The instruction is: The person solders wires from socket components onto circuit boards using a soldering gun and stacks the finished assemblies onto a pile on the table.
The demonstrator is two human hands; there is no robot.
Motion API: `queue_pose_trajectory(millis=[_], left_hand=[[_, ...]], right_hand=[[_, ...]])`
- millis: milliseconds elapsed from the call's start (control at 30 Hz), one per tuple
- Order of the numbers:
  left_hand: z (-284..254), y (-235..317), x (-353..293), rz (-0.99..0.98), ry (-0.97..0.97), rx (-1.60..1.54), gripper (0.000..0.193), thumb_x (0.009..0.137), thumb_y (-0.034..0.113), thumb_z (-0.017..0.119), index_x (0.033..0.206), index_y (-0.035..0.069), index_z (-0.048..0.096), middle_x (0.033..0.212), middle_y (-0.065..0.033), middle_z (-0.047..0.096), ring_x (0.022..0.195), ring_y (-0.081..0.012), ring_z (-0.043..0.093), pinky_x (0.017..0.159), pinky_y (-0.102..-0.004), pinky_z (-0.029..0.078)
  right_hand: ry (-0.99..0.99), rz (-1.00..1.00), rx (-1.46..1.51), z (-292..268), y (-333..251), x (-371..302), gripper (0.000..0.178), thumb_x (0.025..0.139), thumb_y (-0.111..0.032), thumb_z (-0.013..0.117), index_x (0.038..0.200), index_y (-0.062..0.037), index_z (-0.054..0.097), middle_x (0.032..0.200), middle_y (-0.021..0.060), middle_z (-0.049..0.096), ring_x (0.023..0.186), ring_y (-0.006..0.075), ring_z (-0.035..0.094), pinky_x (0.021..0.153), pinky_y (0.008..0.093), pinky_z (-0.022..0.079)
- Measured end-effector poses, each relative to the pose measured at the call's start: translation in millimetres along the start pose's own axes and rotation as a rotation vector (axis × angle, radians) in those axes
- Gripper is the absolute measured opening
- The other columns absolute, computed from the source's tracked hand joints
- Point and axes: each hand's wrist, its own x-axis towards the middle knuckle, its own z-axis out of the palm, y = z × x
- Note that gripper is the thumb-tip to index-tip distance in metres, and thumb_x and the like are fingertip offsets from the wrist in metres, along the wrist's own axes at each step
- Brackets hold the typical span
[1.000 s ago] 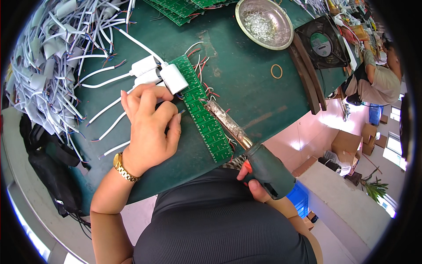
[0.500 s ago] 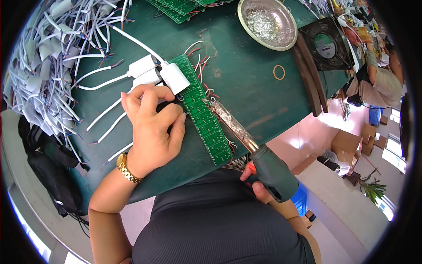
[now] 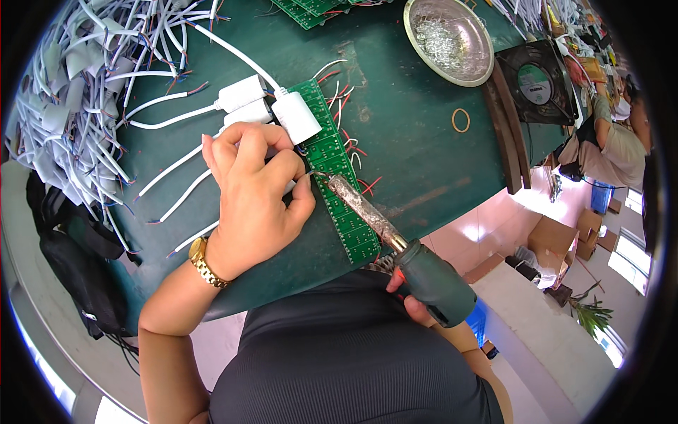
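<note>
A long green circuit board (image 3: 335, 180) lies on the dark green tabletop, with short red and white wires sticking out along its right edge. My left hand (image 3: 258, 187) bends over the board's left edge, fingers pinched together; what they hold is mostly hidden, with a bit of white showing between them. My right hand (image 3: 418, 311) grips the dark green handle of a soldering iron (image 3: 364, 212), whose tip is at the board close to my left fingertips. A white plug housing (image 3: 295, 117) with a cable rests across the board's upper part, beside two more white housings (image 3: 244, 93).
A large heap of white cables (image 3: 70, 106) covers the left side. At the back are more green boards (image 3: 311, 13) and a metal bowl (image 3: 452, 42). Right of them are a rubber band (image 3: 460, 120), dark curved bars (image 3: 508, 134) and a black fan (image 3: 534, 83). Another person (image 3: 600, 141) sits beyond.
The soldering iron's tip has moved left across the board, closer to my left fingers. The whole view has shifted slightly. My left hand keeps its pinch at the board's edge.
</note>
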Motion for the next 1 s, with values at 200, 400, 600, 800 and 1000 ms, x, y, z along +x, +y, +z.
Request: queue_pose_trajectory(millis=[200,400,600,800,1000], left_hand=[[-2,2,1,-0.008,-0.011,0.014,0.016,0.064,0.002,0.070,0.072,0.009,0.058,0.100,-0.0057,0.050,0.104,-0.0289,0.046,0.101,-0.0618,0.020],[-2,0,0,0.003,-0.015,0.004,0.014,0.065,0.006,0.071,0.071,0.010,0.059,0.103,-0.0033,0.051,0.107,-0.0329,0.043,0.095,-0.0693,0.023],[0,-1,0,0.005,-0.003,0.027,0.014,0.065,0.006,0.072,0.071,0.010,0.060,0.103,-0.0030,0.051,0.107,-0.0327,0.043,0.094,-0.0696,0.024],[0,1,0,-0.005,0.016,0.009,0.016,0.064,0.002,0.071,0.071,0.010,0.059,0.098,-0.0046,0.050,0.104,-0.0270,0.046,0.102,-0.0603,0.021],[-1,1,0,0.001,0.035,0.004,0.016,0.064,0.003,0.071,0.071,0.010,0.059,0.098,-0.0041,0.051,0.104,-0.0270,0.046,0.102,-0.0607,0.021]], right_hand=[[-0.030,0.053,-0.010,-1,5,-3,0.051,0.090,-0.053,0.053,0.087,-0.0028,0.061,0.083,0.0103,0.058,0.073,0.0244,0.059,0.065,0.0338,0.046],[-0.031,0.013,-0.035,1,10,-4,0.047,0.087,-0.050,0.056,0.088,-0.0031,0.061,0.084,0.0093,0.059,0.073,0.0229,0.059,0.064,0.0331,0.047],[0.022,-0.010,-0.089,10,16,-4,0.037,0.086,-0.038,0.059,0.096,-0.0018,0.060,0.084,0.0084,0.061,0.074,0.0210,0.061,0.064,0.0321,0.049],[-0.075,-0.040,-0.158,-7,5,1,0.039,0.083,-0.030,0.061,0.106,0.0003,0.062,0.080,0.0082,0.062,0.071,0.0230,0.062,0.064,0.0328,0.049],[-0.025,0.026,-0.096,-8,-6,4,0.042,0.086,-0.038,0.060,0.096,0.0028,0.060,0.077,0.0089,0.060,0.070,0.0221,0.061,0.062,0.0317,0.048]])
